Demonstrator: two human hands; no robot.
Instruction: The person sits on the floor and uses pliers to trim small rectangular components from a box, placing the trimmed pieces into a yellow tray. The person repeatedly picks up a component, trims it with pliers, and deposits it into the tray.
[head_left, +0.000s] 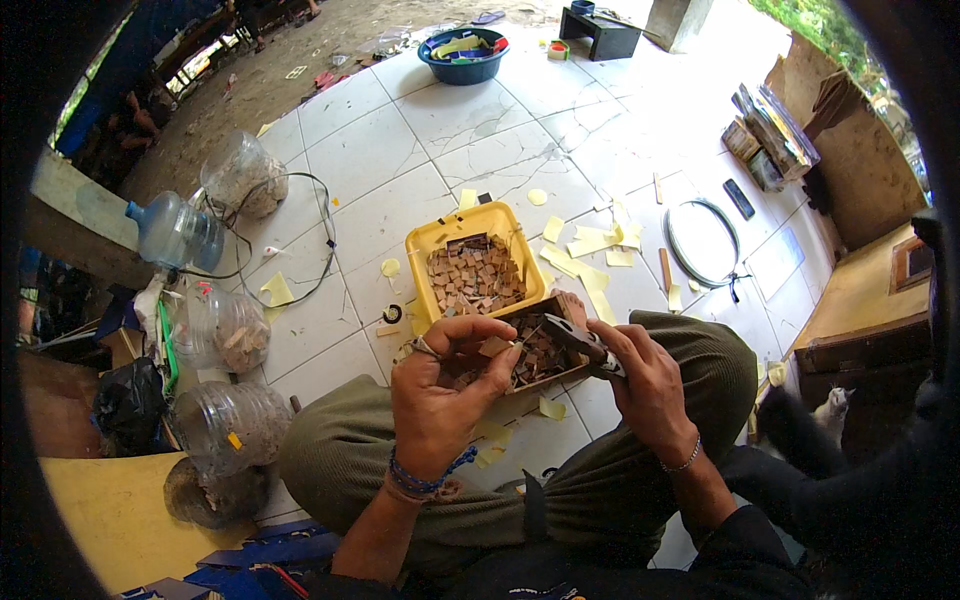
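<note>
My left hand [435,400] pinches a small brown square tile [493,346] between thumb and fingers, and a thin wire-like strand shows at its edge. My right hand [650,388] is wrapped round a pair of pliers [578,340], whose jaws point left toward the tile. Both hands are above an open box [556,379] between my legs, with many small brown tiles [538,352] inside. Just beyond it is a yellow plastic basin [418,275], also holding a heap of brown tiles [480,278]. My left hand partly hides the box.
Yellow paper scraps [595,285] litter the white tiled floor [370,150]. A wire coil [735,250] lies at right, and clear plastic jugs [180,235] stand at left. A dark blue basin [465,70] and a small black stool [600,38] are farther off. A cat [833,408] is at right.
</note>
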